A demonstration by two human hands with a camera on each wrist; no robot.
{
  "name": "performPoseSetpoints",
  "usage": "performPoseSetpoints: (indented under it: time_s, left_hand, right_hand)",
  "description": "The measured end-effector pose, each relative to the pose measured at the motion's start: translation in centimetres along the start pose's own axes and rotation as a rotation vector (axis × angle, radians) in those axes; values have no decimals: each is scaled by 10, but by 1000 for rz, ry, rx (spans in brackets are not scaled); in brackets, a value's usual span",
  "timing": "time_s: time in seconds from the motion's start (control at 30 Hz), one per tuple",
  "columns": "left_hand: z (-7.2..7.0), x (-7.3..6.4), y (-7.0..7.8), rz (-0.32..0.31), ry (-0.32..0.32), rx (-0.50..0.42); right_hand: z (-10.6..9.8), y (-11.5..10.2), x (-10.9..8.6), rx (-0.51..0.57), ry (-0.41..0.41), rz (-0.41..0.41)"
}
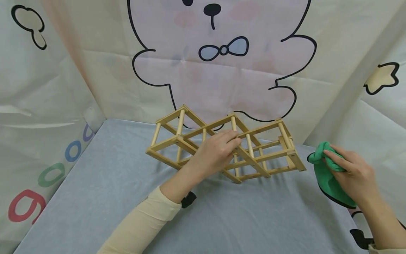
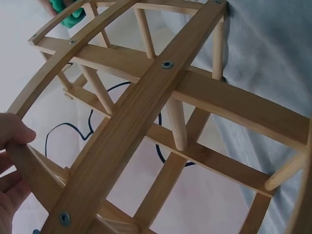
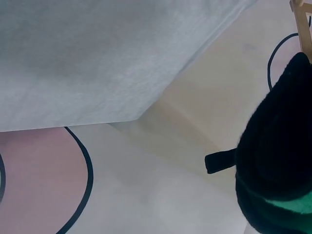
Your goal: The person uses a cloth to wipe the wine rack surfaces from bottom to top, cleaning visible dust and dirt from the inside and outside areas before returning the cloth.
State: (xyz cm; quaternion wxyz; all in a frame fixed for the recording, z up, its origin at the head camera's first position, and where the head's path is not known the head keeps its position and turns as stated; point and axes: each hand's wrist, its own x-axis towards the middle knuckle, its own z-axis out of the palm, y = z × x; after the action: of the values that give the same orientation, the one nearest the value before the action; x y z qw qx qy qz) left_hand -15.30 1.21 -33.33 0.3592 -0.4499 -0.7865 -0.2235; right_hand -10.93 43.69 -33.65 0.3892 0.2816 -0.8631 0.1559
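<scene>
A wooden lattice rack (image 1: 250, 160), made of slats and round dowels, extends across the back of the table. My left hand (image 1: 215, 150) grips it near the middle; in the left wrist view the thumb and fingers (image 2: 19, 131) go round a slat, and metal screw heads show on the rack (image 2: 131, 117). On the right, my right hand (image 1: 356, 173) holds a bunched green cloth (image 1: 330, 183) with black edging, off the rack's right end. Up close in the right wrist view, the dark-edged cloth (image 3: 273, 161) has a small black loop; the fingers are hidden there.
A grey-blue cloth covers the table (image 1: 241, 218). Behind it and on both sides hang pale curtains (image 1: 111, 42) with cartoon drawings, close behind the rack. The table's right edge passes under the right hand's side.
</scene>
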Motion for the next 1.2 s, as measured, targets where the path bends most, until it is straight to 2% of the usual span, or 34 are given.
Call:
performPoseSetpoints:
  time_s: [0.3, 0.6, 0.93, 1.2]
  left_hand:
    - [-3, 1, -5, 21, 8, 6]
    - [-12, -6, -16, -7, 34, 38]
    - [-25, -15, -23, -70, 57, -14]
    - [-31, -23, -24, -92, 71, -13]
  right_hand:
    - [0, -1, -3, 11, 13, 25]
    - [-1, -3, -9, -13, 7, 38]
    - [-8, -21, -6, 3, 54, -2]
    - [-6, -50, 2, 33, 123, -63]
